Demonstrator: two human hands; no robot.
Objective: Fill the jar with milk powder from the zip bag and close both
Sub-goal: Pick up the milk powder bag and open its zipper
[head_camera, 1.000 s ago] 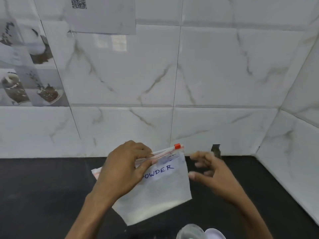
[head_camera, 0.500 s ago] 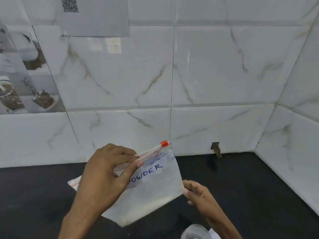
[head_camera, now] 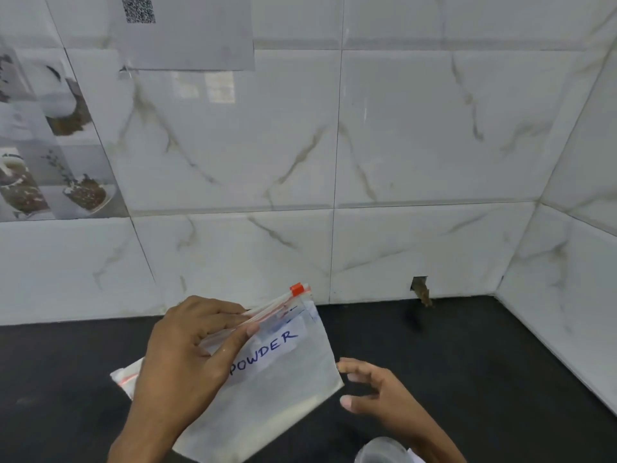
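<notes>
Zip bag (head_camera: pixel 283 392) up off the black countertop (head_camera: pixel 500 362), and your left hand (head_camera: pixel 187 359) has it. Thumb in front and fingers behind pinch the zip strip near its middle. The bag hangs tilted, with its orange slider (head_camera: pixel 296 289) at the high right end of the strip and the other top corner dipping low to the left behind your wrist. The handwritten label (head_camera: pixel 267 350) faces you, and "POWDER" is the part you can read past your thumb. Pale milk powder (head_camera: pixel 253 429) sits slumped in the lower part of the bag. Whether the zip is sealed, you cannot tell from here.

Your right hand (head_camera: pixel 377 390) holds nothing. Its fingers are spread and loosely bent, and the thumb juts out just beside the bag's lower right corner. One fingertip is right at the bag's edge, too close to call as a touch.

The clear jar (head_camera: pixel 380 452) stands on the countertop near its front edge, under your right wrist and cut off by the bottom of the view. Behind it all, the marble-tile wall (head_camera: pixel 417 145) carries a grey sheet with a QR code (head_camera: pixel 187 35) up top, and a small hole (head_camera: pixel 420 289) shows where the wall meets the countertop.
</notes>
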